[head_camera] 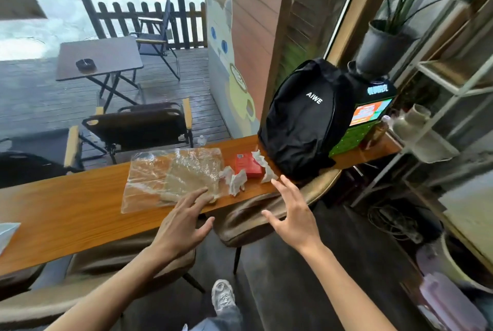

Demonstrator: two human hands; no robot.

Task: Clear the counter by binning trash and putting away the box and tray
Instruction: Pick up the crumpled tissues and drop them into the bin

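Both hands spread, holding nothing. Left hand (181, 226) fingertips over plastic (173, 176) edge; right hand (290, 213) just short of tissues (237, 181), red box (248, 165) beyond. Nothing binned yet, looks like; whole counter (66, 208) left.

**A small café with an outdoor terrace**

The place looks like a café. A long wooden worktop (66, 213) stands at an open window, with padded chairs (266, 213) pushed under it. Outside there is a wet deck with a folding table (101, 56) that carries an ashtray (86, 65), folding chairs (138, 125) and a picket fence (149, 16). The wall shows a painted cat holding a coffee cup (226, 50)
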